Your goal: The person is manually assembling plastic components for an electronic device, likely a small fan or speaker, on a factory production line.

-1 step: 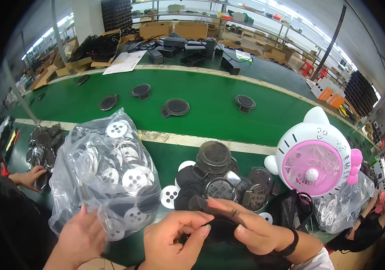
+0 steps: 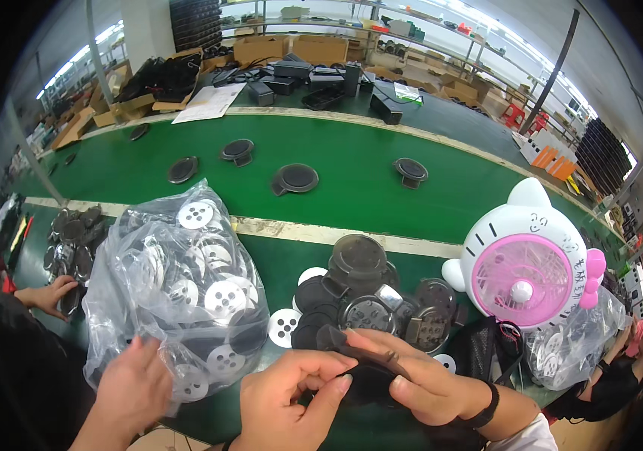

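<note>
My right hand (image 2: 434, 387) grips a dark round plastic part (image 2: 370, 355) with a tab, tilted on edge. The thumb and fingers of my left hand (image 2: 291, 398) are pinched at its near edge; whether they hold a separate thin piece there is hidden. Just beyond my hands lies a pile of similar round dark parts (image 2: 359, 259), some showing several holes. Beside the pile are black round pads (image 2: 318, 304) and white discs with holes (image 2: 284, 328).
Left of my hands stands a clear plastic bag (image 2: 141, 255) of white discs, with another person's hand (image 2: 133, 387) at it. A white and pink fan (image 2: 521, 263) stands at right. Dark round parts (image 2: 295, 179) lie spaced along the green belt (image 2: 359, 150).
The parts on the belt have shifted very slightly to the right. The other person's hand by the bag has moved a little. My hands have stayed in place.
</note>
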The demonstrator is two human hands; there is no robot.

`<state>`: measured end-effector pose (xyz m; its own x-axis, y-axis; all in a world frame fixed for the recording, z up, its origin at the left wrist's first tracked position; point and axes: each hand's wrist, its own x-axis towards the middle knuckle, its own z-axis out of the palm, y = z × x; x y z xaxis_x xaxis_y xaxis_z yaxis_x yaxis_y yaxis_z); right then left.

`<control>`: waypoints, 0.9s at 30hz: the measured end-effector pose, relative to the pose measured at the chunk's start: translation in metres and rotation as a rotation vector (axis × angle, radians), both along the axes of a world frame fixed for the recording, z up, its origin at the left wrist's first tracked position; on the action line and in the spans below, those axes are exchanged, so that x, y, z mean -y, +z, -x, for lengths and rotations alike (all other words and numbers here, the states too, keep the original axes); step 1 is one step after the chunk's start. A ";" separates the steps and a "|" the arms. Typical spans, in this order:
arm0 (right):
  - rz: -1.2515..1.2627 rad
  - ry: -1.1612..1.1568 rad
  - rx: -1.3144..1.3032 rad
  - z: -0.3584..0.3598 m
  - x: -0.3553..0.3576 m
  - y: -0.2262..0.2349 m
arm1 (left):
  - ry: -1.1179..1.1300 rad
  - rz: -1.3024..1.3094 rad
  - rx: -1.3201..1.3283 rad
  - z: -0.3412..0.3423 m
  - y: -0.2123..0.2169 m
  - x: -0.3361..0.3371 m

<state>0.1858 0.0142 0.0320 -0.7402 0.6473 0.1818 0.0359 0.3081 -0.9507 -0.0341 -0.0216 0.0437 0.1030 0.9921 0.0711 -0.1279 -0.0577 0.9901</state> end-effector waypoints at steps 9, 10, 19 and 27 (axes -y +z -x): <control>0.197 -0.023 -0.024 0.004 0.003 0.008 | 0.033 -0.078 -0.192 0.001 0.004 -0.003; 0.307 -0.016 -0.102 0.005 0.005 0.008 | 0.054 -0.076 -0.159 -0.001 0.004 -0.003; 0.286 0.004 -0.157 0.003 0.001 -0.002 | -0.037 0.179 0.100 0.006 -0.002 -0.013; 0.285 0.003 -0.117 0.000 -0.001 -0.002 | -0.071 0.257 0.134 0.009 -0.004 -0.020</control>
<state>0.1853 0.0151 0.0299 -0.7271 0.6821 0.0774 -0.0793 0.0285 -0.9964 -0.0432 -0.0016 0.0394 0.1798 0.9700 -0.1634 -0.2530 0.2061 0.9453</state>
